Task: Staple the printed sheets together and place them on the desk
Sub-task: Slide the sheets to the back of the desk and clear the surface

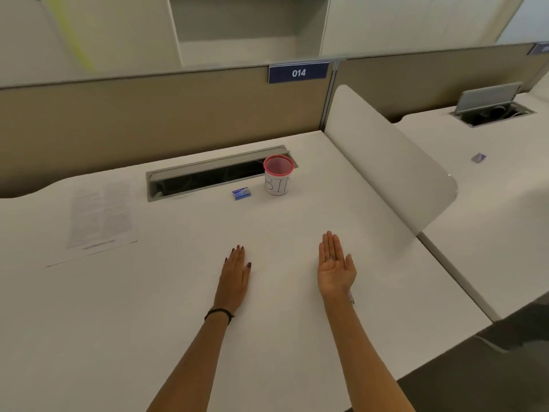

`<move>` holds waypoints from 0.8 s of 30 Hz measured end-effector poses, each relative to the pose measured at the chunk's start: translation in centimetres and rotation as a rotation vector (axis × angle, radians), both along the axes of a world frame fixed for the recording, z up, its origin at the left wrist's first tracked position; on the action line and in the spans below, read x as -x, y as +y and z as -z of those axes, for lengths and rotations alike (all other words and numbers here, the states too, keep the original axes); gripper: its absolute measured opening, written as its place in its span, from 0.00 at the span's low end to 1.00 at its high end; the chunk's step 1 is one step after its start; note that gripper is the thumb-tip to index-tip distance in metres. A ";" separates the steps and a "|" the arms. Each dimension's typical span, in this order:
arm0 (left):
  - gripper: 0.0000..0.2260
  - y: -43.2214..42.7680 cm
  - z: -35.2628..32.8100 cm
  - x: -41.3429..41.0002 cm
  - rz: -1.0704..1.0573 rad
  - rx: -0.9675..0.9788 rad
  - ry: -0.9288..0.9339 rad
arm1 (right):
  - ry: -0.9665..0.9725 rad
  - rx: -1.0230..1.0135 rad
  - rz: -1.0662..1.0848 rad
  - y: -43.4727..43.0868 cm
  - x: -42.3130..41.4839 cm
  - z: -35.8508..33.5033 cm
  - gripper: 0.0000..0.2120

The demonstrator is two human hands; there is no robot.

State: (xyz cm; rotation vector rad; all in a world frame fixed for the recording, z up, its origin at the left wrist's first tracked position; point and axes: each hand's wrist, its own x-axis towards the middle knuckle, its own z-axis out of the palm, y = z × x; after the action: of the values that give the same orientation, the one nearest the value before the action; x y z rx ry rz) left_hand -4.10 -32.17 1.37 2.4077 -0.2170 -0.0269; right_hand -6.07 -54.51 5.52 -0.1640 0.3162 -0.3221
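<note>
Empty hands (234, 272) — printed sheets (101, 215) apart

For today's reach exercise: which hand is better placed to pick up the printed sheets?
Probably the left hand. The printed sheets lie at the desk's far left, on that hand's side. The right hand lies palm up, farther away, and would have to cross over.

Even, soft indoor light from above; the white desk (282, 227) reads bright and nearly washed out, with only faint shadows. A small glint marks the rounded divider (386, 162). Wide-angle bending curves the edges. Printed sheets (101, 215) look blurred, text unreadable; overall softness throughout.
</note>
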 end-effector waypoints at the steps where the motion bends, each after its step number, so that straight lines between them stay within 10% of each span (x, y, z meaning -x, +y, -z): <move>1: 0.22 0.2 0.0 -0.2 0.014 -0.027 -0.013 | 0.024 0.013 -0.021 -0.1 -1.3 -0.7 0.20; 14: 0.30 3.0 0.7 -5.5 -0.087 -0.280 -0.053 | 0.133 0.313 -0.299 2.7 -22.4 -8.6 0.22; 24: 0.23 1.9 0.9 -4.4 -0.046 -0.304 -0.066 | 0.304 1.510 -0.275 3.5 -29.2 -6.9 0.14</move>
State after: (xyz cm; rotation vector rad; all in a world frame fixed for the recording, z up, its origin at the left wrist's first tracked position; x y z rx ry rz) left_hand 0.35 -30.25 0.49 2.7186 -0.1994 0.0444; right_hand 23.11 -50.96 12.45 -1.7385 0.2874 -0.2017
